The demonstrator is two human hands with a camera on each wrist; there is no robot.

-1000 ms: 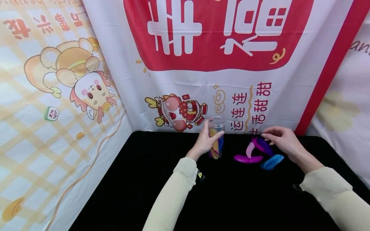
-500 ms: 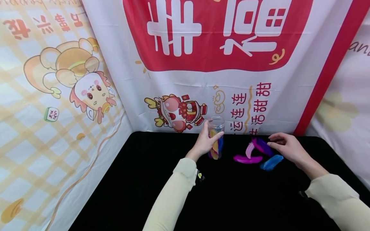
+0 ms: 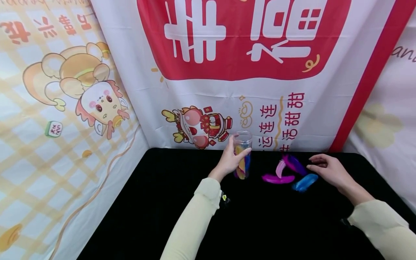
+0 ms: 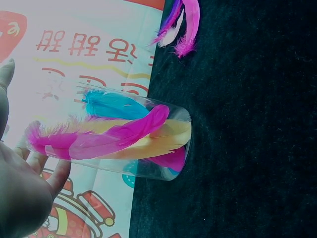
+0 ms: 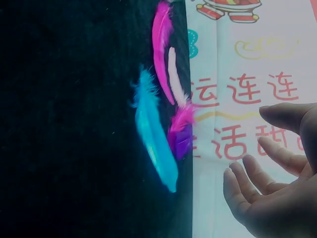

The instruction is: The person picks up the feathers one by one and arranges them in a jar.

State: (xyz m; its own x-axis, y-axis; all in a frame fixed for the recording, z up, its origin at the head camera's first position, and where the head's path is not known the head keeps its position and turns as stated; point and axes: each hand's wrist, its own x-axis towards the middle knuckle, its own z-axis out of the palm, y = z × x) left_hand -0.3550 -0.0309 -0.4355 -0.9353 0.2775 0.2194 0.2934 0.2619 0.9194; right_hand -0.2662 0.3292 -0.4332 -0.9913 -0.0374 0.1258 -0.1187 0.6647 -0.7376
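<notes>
left hand point(image 3: 227, 160) has its fingers and thumb wrapped round a clear jar point(image 3: 243, 165), while the right hand point(image 3: 329, 172) holds nothing — thumb and fingers apart, just right of the loose feathers. my read: the step in hand is steadying the jar while the right hand is free to pick. lifting a feather would probably call for a light thumb-and-finger pinch, since the fluffy ends look easy to ruffle.

the jar is upright at the far side of the black cloth point(image 3: 260, 224), left of the loose ones; can't tell if its base touches down. see-through, no lid visible, with a long curved magenta feather point(image 4: 111, 140), a yellow feather point(image 4: 171, 136) and a blue feather point(image 4: 115, 105) among the stuff inside.

loose ones: magenta plume point(image 3: 278, 179) on the left, pale pink plume point(image 3: 280, 169), purple plume point(image 3: 295, 164) with a magenta end, blue plume point(image 3: 304, 182) near right.
</notes>
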